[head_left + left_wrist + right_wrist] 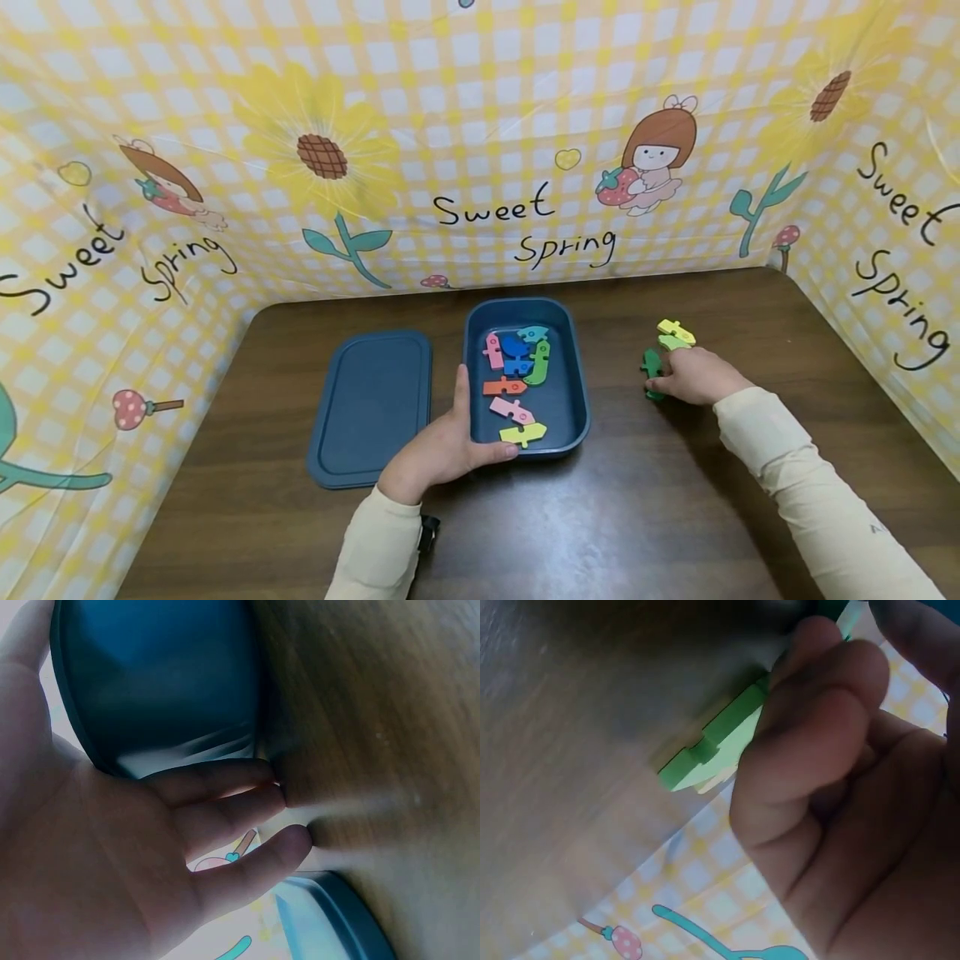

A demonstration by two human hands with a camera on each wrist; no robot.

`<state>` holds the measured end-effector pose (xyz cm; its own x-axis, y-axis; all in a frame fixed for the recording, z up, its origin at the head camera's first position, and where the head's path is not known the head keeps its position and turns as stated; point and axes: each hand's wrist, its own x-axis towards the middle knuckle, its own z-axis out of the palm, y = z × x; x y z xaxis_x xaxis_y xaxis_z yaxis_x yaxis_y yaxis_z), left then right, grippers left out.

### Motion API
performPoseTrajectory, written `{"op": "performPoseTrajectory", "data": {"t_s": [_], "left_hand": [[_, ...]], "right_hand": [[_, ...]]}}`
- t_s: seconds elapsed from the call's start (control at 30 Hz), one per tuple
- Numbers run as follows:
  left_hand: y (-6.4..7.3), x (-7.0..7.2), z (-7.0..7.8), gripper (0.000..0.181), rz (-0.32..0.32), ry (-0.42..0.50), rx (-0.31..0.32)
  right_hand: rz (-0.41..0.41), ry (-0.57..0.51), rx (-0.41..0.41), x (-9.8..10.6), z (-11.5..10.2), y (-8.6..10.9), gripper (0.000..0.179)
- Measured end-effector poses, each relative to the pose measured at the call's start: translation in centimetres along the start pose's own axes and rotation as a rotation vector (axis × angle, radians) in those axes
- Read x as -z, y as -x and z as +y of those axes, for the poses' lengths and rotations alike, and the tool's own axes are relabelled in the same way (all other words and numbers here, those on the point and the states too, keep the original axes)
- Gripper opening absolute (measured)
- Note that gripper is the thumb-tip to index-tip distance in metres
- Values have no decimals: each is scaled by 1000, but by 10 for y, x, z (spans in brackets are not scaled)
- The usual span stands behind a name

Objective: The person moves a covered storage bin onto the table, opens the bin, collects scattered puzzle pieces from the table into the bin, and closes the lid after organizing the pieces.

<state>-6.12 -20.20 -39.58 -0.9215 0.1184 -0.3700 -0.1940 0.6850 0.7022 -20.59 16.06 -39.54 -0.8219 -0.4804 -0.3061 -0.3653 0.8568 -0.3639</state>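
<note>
A dark blue open box holds several colourful puzzle pieces, among them an orange piece and a yellow piece. My left hand rests against the box's near left corner, its thumb along the front rim. In the left wrist view, the left hand's other fingers extend straight beside the box wall. To the right of the box, my right hand pinches a dark green puzzle piece at the tabletop. Its curled fingers partly cover a light green piece; the exact fingertip contact is hidden.
The box's dark blue lid lies flat left of the box. Beyond the right hand lies a yellow piece. A brown wooden table carries everything, with a yellow checked cloth standing around its back and sides.
</note>
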Motion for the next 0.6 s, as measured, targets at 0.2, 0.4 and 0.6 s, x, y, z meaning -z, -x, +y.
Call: {"op": "performPoseTrajectory", "data": {"t_s": [0.2, 0.4, 0.6], "left_hand": [[0, 0, 0, 134, -5, 19, -9], [0, 0, 0, 135, -11, 13, -3], [-1, 0, -1, 134, -7, 22, -6]], "right_hand": [[-27, -31, 26, -4, -2, -2, 28], [-5, -63, 30, -11, -1, 2, 32], [6, -89, 40, -15, -4, 4, 39]]}}
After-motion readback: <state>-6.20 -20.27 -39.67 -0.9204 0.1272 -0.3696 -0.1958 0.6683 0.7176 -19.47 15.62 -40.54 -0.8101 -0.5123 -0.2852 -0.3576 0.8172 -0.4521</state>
